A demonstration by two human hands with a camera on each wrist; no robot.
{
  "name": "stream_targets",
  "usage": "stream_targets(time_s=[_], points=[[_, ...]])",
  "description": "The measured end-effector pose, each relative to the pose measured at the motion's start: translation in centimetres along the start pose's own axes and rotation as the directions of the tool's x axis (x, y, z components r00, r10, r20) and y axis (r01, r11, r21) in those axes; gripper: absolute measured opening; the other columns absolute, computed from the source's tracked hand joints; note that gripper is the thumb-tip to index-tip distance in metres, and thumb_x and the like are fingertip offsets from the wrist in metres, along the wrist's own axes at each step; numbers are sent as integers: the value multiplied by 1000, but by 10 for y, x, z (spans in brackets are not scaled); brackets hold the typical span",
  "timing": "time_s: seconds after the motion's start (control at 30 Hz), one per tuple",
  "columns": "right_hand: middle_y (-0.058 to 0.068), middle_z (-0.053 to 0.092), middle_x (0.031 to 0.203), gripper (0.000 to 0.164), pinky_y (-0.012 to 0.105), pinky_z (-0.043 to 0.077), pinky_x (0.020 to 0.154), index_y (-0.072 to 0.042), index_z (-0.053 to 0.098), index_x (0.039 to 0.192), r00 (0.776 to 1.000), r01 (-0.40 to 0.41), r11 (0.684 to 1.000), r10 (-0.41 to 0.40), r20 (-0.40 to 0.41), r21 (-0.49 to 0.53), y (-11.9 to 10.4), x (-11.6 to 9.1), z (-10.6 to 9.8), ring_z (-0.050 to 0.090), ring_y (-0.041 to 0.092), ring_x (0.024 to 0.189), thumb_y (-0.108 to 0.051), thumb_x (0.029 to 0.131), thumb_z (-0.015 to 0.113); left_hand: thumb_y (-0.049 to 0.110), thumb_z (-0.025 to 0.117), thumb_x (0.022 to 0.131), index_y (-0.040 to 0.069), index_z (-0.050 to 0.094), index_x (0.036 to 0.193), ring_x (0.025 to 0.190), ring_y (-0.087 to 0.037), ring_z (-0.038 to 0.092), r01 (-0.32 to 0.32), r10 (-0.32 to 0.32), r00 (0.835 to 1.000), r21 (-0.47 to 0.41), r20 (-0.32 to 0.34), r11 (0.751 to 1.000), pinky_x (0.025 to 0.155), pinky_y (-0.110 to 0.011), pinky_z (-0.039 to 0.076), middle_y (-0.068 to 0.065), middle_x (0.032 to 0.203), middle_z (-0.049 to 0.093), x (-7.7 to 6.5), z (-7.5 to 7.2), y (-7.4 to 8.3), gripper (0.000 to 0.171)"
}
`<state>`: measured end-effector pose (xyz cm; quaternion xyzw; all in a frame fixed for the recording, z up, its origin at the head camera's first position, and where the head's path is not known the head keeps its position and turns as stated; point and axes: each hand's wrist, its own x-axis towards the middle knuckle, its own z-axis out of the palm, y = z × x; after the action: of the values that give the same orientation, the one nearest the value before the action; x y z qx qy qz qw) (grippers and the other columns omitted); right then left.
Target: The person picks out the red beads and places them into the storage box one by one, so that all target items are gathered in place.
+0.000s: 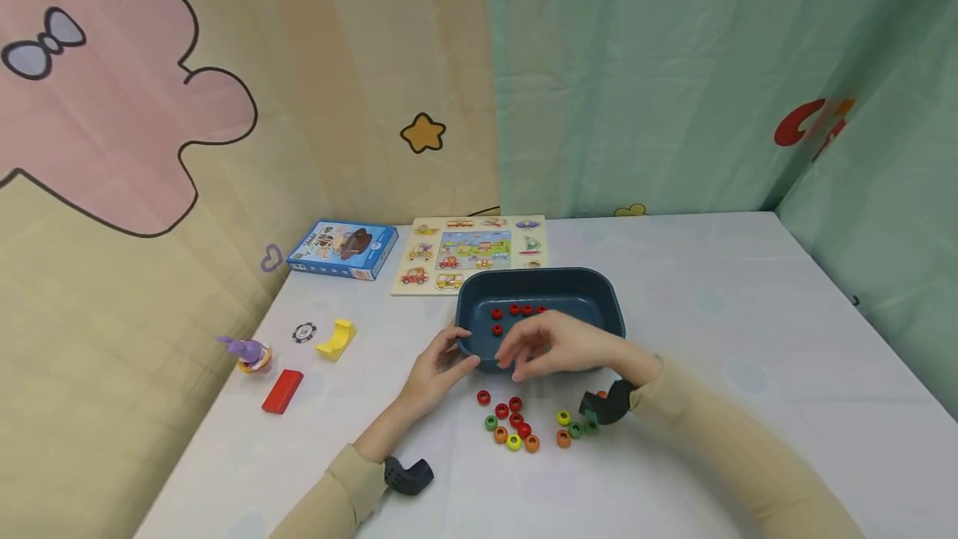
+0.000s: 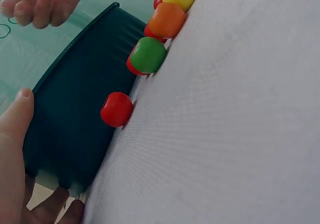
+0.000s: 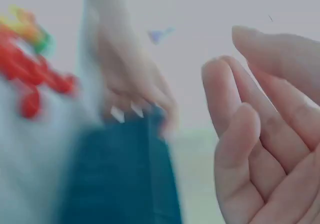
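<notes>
A dark teal plastic bin (image 1: 584, 310) sits mid-table with several red beads (image 1: 514, 309) inside. At its near left corner my left hand (image 1: 441, 364) grips it, the thumb by the rim and the other fingers along the end wall, as the left wrist view shows. Over the bin's front edge hovers my right hand (image 1: 550, 343), its fingers loosely bent and nothing between them in the right wrist view (image 3: 270, 134). In front of the bin lie red beads (image 1: 502, 411), a green bead (image 1: 491, 422), orange beads (image 1: 532, 443) and a yellow bead (image 1: 513, 442).
Under the right wrist is another bead group with a yellow bead (image 1: 564, 417). A puzzle board (image 1: 404, 285) and a blue box (image 1: 329, 266) lie behind. To the left are a yellow curved block (image 1: 337, 340), red block (image 1: 283, 392), purple figurine (image 1: 250, 352) and round chip (image 1: 303, 333).
</notes>
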<state>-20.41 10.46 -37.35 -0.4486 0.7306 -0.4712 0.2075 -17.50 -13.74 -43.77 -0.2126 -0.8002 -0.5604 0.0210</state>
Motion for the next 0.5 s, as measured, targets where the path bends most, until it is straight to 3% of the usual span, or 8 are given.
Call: stream_targets(time_s=[0.23,0.5], points=[[5,63,99,29,25,52,68,-11,60,107,997,13,998,-17,-78,-54,25,-24,47,59,8,79,-24,82,65,19,63,84,1,47,119,123,-29,37,6,-6,1000,11,-1,1000,95,-46,38,-18,142,25,0,0,-4,42],[-3,62,100,29,23,50,65,-16,60,108,978,-76,992,54,-204,-99,50,-31,61,57,8,75,-22,81,66,24,63,84,7,46,120,124,-27,36,-17,17,1000,15,-7,1000,94,-42,39,-11,144,24,4,3,-32,43]])
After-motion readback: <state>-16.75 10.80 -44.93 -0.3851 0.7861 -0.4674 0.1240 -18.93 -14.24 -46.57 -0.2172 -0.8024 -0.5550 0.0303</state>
